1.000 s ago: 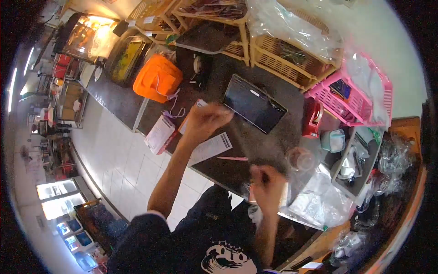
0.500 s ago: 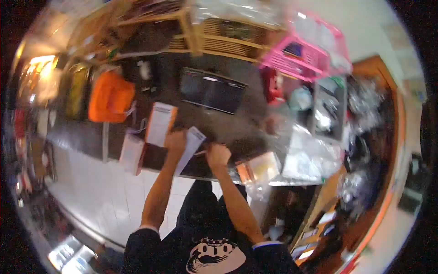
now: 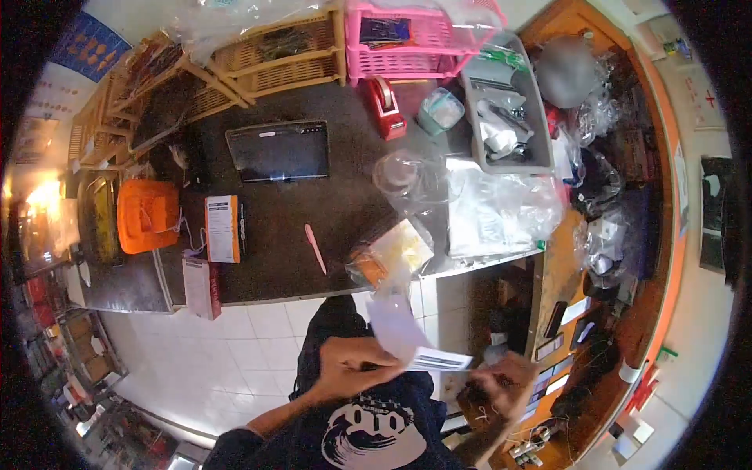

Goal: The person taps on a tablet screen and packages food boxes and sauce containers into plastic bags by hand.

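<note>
In front of my chest, my left hand (image 3: 356, 366) pinches a sheet of white paper (image 3: 394, 323) between thumb and fingers. The paper bends: one part stands up, and a printed end points right. Close to that end is my right hand (image 3: 505, 384), smeared by motion, so I cannot tell whether it grips the paper. A pink pen (image 3: 315, 249) lies on the dark table (image 3: 274, 274). To its right, near the front edge, sits a clear plastic package (image 3: 395, 254) with orange and cream contents.
A tablet (image 3: 280, 151), a red tape dispenser (image 3: 386, 108), a clear round container (image 3: 397, 172) and plastic bags (image 3: 501, 207) lie on the table. An orange basket (image 3: 149, 215) and boxes (image 3: 222, 229) stand left. Behind are a pink rack (image 3: 407, 61) and a grey tray (image 3: 513, 167).
The paper has left the table and is now held near my chest. Both hands have drawn back towards my body and right. The pen now lies uncovered. The view has swung right.
</note>
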The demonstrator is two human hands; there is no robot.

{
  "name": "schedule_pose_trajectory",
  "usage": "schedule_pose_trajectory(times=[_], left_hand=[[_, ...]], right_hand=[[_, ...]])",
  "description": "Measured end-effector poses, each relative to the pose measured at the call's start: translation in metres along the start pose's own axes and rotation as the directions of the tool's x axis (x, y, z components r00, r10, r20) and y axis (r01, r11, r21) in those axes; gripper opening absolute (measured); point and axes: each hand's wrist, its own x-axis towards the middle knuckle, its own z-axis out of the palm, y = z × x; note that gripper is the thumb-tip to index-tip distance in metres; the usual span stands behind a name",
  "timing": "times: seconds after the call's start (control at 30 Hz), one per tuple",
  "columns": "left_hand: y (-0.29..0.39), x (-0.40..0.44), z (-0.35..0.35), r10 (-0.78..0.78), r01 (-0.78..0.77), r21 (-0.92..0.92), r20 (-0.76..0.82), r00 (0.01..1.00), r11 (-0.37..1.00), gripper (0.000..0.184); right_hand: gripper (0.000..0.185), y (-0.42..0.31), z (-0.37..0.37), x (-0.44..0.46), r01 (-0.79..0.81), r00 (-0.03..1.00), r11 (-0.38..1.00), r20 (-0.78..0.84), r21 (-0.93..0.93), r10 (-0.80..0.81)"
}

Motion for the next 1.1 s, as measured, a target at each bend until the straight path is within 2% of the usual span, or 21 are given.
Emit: schedule_pose_trajectory(times=[0.03,0.07,0.13,0.2,0.23,0.33,0.4,0.47,0.6,0.7,0.73,0.77,0.8,0.87,0.9,0.93,0.97,1.0,1.03,1.07,1.1], left_hand=[[0.001,0.004,0.013,-0.092,0.066,0.196,0.125,0.988,0.978,0.016],[-0.015,0.002,0.028,-0.095,0.067,0.211,0.125,0.988,0.975,0.016],[-0.081,-0.012,0.053,-0.511,0.513,-0.119,0.052,0.858,0.850,0.014],[-0.152,-0.025,0.066,-0.620,0.561,-0.359,-0.066,0.782,0.746,0.013],[-0.163,-0.023,0.071,-0.629,0.569,-0.301,-0.163,0.760,0.766,0.014],[-0.191,-0.021,0.069,-0.549,0.496,-0.239,-0.434,0.715,0.835,0.017],[-0.190,-0.010,0.060,-0.565,0.607,-0.120,-0.540,0.624,0.785,0.018],[-0.223,-0.002,0.043,-0.304,0.363,-0.094,-0.756,0.580,0.927,0.022],[-0.245,0.022,0.035,-0.108,0.163,-0.009,-0.787,0.607,0.987,0.019],[-0.273,0.028,0.030,-0.072,0.021,-0.072,-0.841,0.536,0.997,0.021],[-0.282,0.023,0.018,-0.079,0.153,0.011,-0.819,0.568,0.988,0.023],[-0.291,0.018,0.005,-0.079,0.206,0.052,-0.811,0.580,0.977,0.024],[-0.300,0.014,-0.007,-0.079,0.257,0.095,-0.803,0.591,0.962,0.025],[-0.310,0.006,-0.037,-0.357,0.358,-0.154,-0.701,0.617,0.921,0.025],[-0.295,0.007,-0.042,-0.125,0.320,0.152,-0.705,0.698,0.935,0.023],[-0.298,-0.008,-0.059,-0.053,0.061,-0.015,-0.712,0.701,0.998,0.018],[-0.265,-0.006,-0.061,-0.174,0.343,0.028,-0.821,0.543,0.939,0.016],[-0.276,-0.013,-0.085,-0.026,0.260,0.113,-0.878,0.479,0.959,0.013],[-0.238,0.001,-0.084,0.049,0.212,0.148,-0.910,0.411,0.966,0.015],[-0.183,0.028,-0.066,0.063,0.167,0.161,-0.876,0.478,0.973,0.018],[-0.128,0.061,-0.042,0.078,0.124,0.171,-0.839,0.538,0.977,0.021]], right_hand=[[0.024,0.026,-0.020,0.006,-0.054,0.996,0.995,0.068,-0.084,0.060],[0.024,0.047,-0.032,0.015,-0.102,0.984,0.980,0.131,-0.172,0.125],[0.023,0.069,-0.029,0.063,-0.154,0.968,0.966,0.166,-0.206,0.190],[0.021,0.144,-0.004,0.115,0.101,0.952,0.972,0.305,-0.214,-0.031],[0.027,0.160,0.012,0.140,0.178,0.930,0.966,0.351,-0.185,-0.104],[0.030,0.155,0.050,0.208,0.411,0.835,0.905,0.443,-0.106,-0.327],[0.032,0.145,0.072,0.248,0.418,0.745,0.908,0.580,-0.022,-0.329],[0.037,0.151,0.108,0.280,0.536,0.667,0.843,0.593,0.040,-0.452],[0.028,0.175,0.169,0.306,0.510,0.602,0.853,0.660,0.114,-0.449],[0.027,0.190,0.181,0.298,0.250,0.708,0.944,0.624,0.215,-0.330],[0.027,0.202,0.188,0.288,0.259,0.704,0.942,0.627,0.211,-0.334],[0.034,0.220,0.199,0.282,-0.094,0.690,0.932,0.698,0.350,-0.192],[0.041,0.229,0.205,0.279,-0.450,0.627,0.783,0.777,0.429,-0.065],[0.051,0.223,0.200,0.289,-0.384,0.590,0.858,0.806,0.341,-0.056],[0.047,0.238,0.200,0.292,-0.372,0.607,0.879,0.795,0.297,-0.012],[0.043,0.246,0.194,0.294,-0.360,0.631,0.897,0.776,0.257,0.030],[0.040,0.236,0.174,0.299,0.259,0.848,0.966,0.475,0.016,-0.235],[0.040,0.218,0.158,0.305,0.279,0.852,0.960,0.457,0.013,-0.254],[0.042,0.197,0.144,0.304,0.133,0.974,0.972,0.155,0.192,-0.164],[0.044,0.174,0.129,0.294,0.035,0.993,0.916,-0.117,0.399,0.013],[0.045,0.131,0.111,0.281,0.114,0.981,0.930,-0.186,0.350,-0.050]])
